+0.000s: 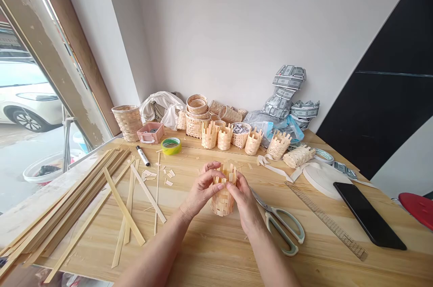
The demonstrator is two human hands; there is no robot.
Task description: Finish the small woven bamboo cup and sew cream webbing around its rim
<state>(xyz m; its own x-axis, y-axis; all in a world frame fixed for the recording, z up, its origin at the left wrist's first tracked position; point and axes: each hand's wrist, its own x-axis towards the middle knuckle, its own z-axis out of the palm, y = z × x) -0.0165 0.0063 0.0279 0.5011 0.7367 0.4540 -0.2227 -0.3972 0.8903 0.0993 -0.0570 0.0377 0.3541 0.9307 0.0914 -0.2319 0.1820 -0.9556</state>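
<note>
A small wood-splint basket (222,205) is sitting between the two hands over the near middle of the wooden tabletop (209,251), its uncut stakes poking up around the rim; whether its base is touching the wood, I cannot tell. The left hand (204,184) is grasping the basket's rim from one side, thumb pressing the front weave, while the right hand (246,199) is gripping the opposite side, its fingertips meeting the left thumb near the front.

Just beside the right hand, scissors (286,224) are lying with their handles spread. Farther right, a clear ruler (326,220) is lying slantwise, and a black phone (368,215) is resting near a roll of white ribbon (321,182). To the left, loose wood strips (123,205) are crossing one another beside a long stack of strips (77,196). Behind, a marker (142,155) is lying near a roll of yellow-green tape (171,146), and an unfinished basket (224,138) is standing among others.
</note>
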